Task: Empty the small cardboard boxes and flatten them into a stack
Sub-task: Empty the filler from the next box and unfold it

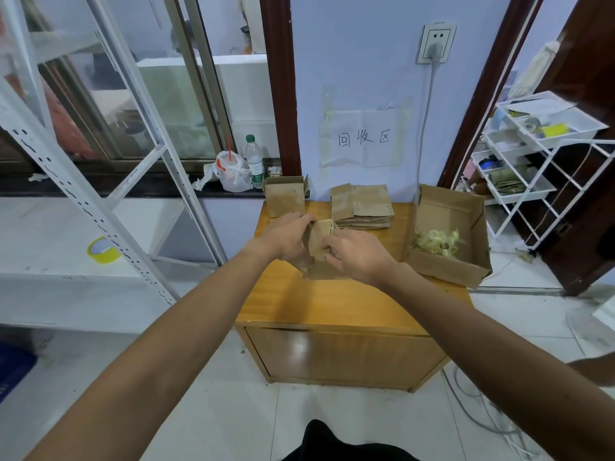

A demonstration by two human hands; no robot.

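Note:
Both hands hold a small brown cardboard box [318, 241] just above the wooden cabinet top [332, 301]. My left hand [288, 236] grips its left side, and my right hand [357, 254] pinches its right edge, hiding much of the box. Behind them lies a stack of flattened boxes [362, 207]. Another small box [284, 195] stands upright with its flaps open at the back left. At the right, a larger open cardboard box [447, 234] holds crumpled yellow tape scraps [437, 242].
A paper sign [364, 138] is taped on the wall behind the cabinet. A water bottle [254, 161] and plastic bag [231, 173] sit on the sill. A white rack [532, 161] stands right, metal shelving with a tape roll [102, 250] left. Cables [482, 414] cross the floor.

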